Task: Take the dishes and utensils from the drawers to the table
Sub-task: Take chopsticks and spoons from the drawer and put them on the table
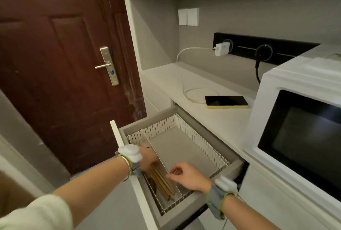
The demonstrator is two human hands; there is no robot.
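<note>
bundle of wooden chopsticks [162,183] lying lengthwise in the narrow left compartment of the open drawer [234,169], beside the white slotted divider [158,154] – a darker utensil just left of them, too shadowed to name. left hand [147,157] reaching down into that compartment, fingers curled over the far end of the bundle; full grip or mere touch cannot be told, fingertips hidden. right hand [186,174] hovering over the divider just right of the chopsticks, fingers loosely bent, thumb and forefinger close together, holding nothing visible. grey-and-white bands strapped on both wrists. wide right compartment showing only its grey floor. beyond the drawer, a white countertop [212,119] with a yellow-cased phone [226,101] lying flat, plugged by a white cable [181,74] into a charger [222,49] on a black outlet strip [245,44]. white microwave [299,122] to the right – dark red door [60,60] with a metal handle to the left.
</note>
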